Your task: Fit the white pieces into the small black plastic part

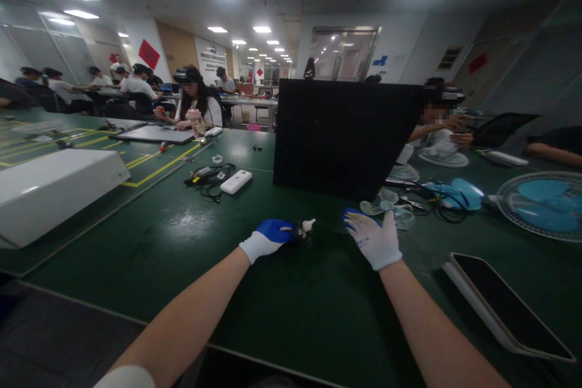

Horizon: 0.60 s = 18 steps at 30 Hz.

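My left hand (pixel 273 236), in a white glove with blue-coated fingers, closes on a small dark part with a white knobbed end (pixel 307 226). That part is held low over the green table, and the fingers hide some of it. To the right, my right hand (pixel 373 239) wears a matching glove. Its fingers are stretched out and nothing is in them. Just beyond it lie pale translucent fan blades (pixel 388 201), close to the fingertips.
A large black panel (pixel 341 133) stands upright ahead. A white box (pixel 59 185) is at the left, with a white power bank (pixel 236 182) and black cables (pixel 207 179) nearer. On the right are a tablet-like slab (pixel 509 303) and a round fan grille (pixel 545 203). People sit beyond.
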{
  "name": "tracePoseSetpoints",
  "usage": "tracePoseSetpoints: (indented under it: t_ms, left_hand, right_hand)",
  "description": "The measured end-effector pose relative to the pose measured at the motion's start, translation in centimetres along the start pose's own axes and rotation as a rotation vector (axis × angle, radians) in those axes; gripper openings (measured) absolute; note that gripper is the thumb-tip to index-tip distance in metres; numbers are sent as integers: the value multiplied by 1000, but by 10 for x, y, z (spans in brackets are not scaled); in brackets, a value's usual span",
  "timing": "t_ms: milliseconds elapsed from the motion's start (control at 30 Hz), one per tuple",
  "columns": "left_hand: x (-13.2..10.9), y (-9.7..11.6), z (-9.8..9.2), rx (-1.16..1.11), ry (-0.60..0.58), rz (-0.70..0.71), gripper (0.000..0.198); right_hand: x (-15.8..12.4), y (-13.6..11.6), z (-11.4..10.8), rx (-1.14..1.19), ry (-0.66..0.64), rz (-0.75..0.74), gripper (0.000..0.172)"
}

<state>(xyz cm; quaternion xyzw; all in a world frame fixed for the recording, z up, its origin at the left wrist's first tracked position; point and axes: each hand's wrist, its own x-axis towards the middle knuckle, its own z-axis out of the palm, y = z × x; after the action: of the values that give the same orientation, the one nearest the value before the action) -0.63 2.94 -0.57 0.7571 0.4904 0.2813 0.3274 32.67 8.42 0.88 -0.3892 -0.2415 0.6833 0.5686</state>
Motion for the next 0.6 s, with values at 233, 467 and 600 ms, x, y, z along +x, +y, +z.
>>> tracePoseSetpoints:
  t_ms: [233, 467, 600]
  left_hand:
    - [-4, -10, -7, 56, 1, 54, 31]
    - [-34, -41, -37, 90, 56, 68, 31]
    - [-66, -63, -71, 270, 199, -21, 34]
  right_hand:
    - [-1, 0, 2, 10, -9, -1, 87]
    - [0, 1, 0, 75, -79, -3, 88]
    - [1, 3, 0, 60, -75, -9, 88]
